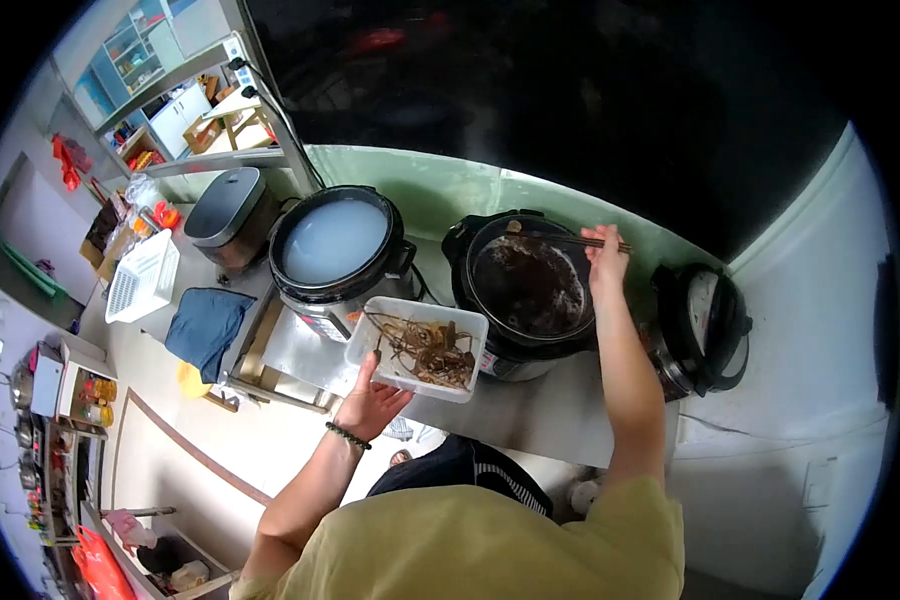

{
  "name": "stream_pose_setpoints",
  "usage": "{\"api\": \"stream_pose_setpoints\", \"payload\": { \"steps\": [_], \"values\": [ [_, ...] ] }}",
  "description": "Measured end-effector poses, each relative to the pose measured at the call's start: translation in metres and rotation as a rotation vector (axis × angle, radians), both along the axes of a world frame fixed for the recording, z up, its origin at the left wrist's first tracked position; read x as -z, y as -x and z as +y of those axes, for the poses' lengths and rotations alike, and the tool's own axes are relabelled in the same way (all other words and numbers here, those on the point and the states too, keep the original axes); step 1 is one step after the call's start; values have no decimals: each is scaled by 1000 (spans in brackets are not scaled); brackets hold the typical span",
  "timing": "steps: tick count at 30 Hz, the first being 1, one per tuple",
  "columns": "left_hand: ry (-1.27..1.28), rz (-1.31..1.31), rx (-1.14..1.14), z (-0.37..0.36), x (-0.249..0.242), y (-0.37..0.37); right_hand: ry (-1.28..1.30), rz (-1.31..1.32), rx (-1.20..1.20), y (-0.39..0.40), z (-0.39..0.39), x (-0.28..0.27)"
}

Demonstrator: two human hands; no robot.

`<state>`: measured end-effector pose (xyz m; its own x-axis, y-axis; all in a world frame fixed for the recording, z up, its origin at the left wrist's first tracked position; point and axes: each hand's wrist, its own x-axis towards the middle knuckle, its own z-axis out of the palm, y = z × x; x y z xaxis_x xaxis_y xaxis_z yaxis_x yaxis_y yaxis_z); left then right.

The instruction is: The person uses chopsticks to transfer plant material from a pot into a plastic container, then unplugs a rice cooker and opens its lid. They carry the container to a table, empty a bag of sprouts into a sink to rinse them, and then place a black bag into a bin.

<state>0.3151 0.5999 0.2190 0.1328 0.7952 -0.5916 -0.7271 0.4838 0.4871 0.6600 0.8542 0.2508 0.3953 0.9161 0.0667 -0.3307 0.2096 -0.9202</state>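
My left hand, wearing a beaded bracelet, grips a clear plastic container by its near left side. Inside lie brown, stringy, root-like pieces. My right hand is closed around a pair of dark chopsticks. Their tips point left over the far rim of an open electric pressure cooker, where a small brown piece shows at the ends. Dark brown liquid with pale foam is in that cooker. The container is just left of it, in front of the counter.
A second cooker with cloudy whitish liquid stands left on the metal counter. Beyond it are a grey-lidded appliance, a dark cloth and a white basket. A cooker lid stands upright at the right, by the wall.
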Motion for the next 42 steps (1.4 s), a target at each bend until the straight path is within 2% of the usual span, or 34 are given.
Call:
{"api": "stream_pose_setpoints", "payload": {
  "steps": [5,7,11,14,16,17,19,21,24,25,27,31,33,34,40,42],
  "values": [
    [-59,-11,67,7,4,0,-81,137,-191,14,-56,-67],
    [-30,4,25,8,-4,-4,-116,38,-326,25,-84,-100],
    [1,-23,42,16,4,-5,59,-731,-958,58,-130,-153],
    [-8,-9,63,16,-1,-8,-4,-837,-985,70,-146,-177],
    [-9,-18,79,17,-1,-10,-150,-904,-983,74,-152,-187],
    [-5,-29,77,16,0,-11,-82,-1038,-1019,79,-155,-187],
    [-30,-13,99,17,0,-12,-151,-1098,-1053,84,-161,-183],
    [-29,-76,98,19,1,-11,-415,-1079,-1022,80,-171,-191],
    [-13,-95,78,18,-4,-13,-763,-1186,-951,74,-192,-199],
    [-15,-104,62,19,-5,-12,-805,-1274,-895,76,-202,-194],
    [-19,-124,87,20,-6,-10,-948,-1284,-797,74,-213,-168],
    [-60,-100,66,24,-16,-11,-882,-1182,-754,63,-221,-139],
    [-76,-114,76,26,-18,-12,-745,-1278,-884,64,-221,-124],
    [-92,-82,80,26,-21,-13,-730,-1309,-872,64,-226,-120],
    [-93,-66,76,31,-21,-15,-902,-1373,-718,60,-237,-126],
    [-90,-63,70,31,-20,-14,-877,-1373,-744,61,-236,-123]
  ]
}}
